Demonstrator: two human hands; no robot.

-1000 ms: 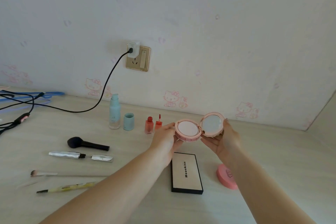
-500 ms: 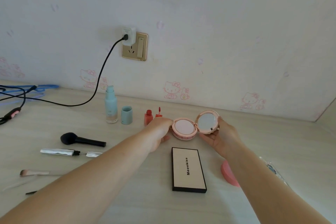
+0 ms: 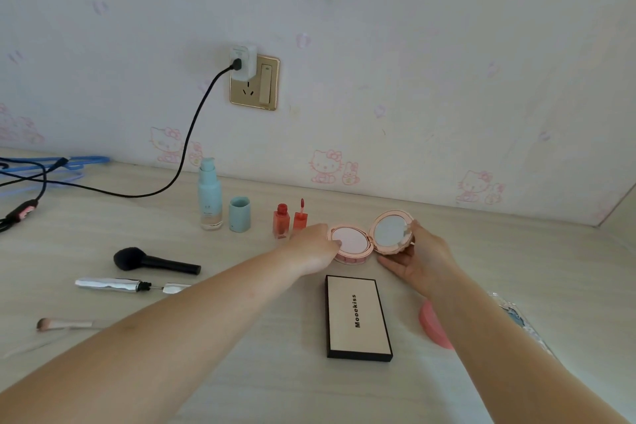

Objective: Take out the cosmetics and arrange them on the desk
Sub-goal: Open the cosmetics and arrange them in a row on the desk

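A pink round compact (image 3: 354,242) lies open on the desk (image 3: 241,372), its mirror lid (image 3: 390,232) tilted up to the right. My left hand (image 3: 311,248) grips the base from the left. My right hand (image 3: 418,258) holds the lid's right edge. Just in front lies a cream and black palette (image 3: 358,317) marked Mooekiss. To the left stand a red lip tint bottle (image 3: 281,220) with its wand cap (image 3: 300,217), a light blue pump bottle (image 3: 209,194) and its blue cap (image 3: 239,214).
A black brush (image 3: 155,262), a silver mascara (image 3: 113,284) and a small brush (image 3: 65,323) lie at the left. A pink round case (image 3: 432,325) shows behind my right forearm, a clear pouch (image 3: 516,317) beyond it. A black cable (image 3: 192,127) runs from the wall socket (image 3: 254,83).
Both hands have lowered the open compact from the air down onto the desk, behind the palette. The camera has moved a little closer.
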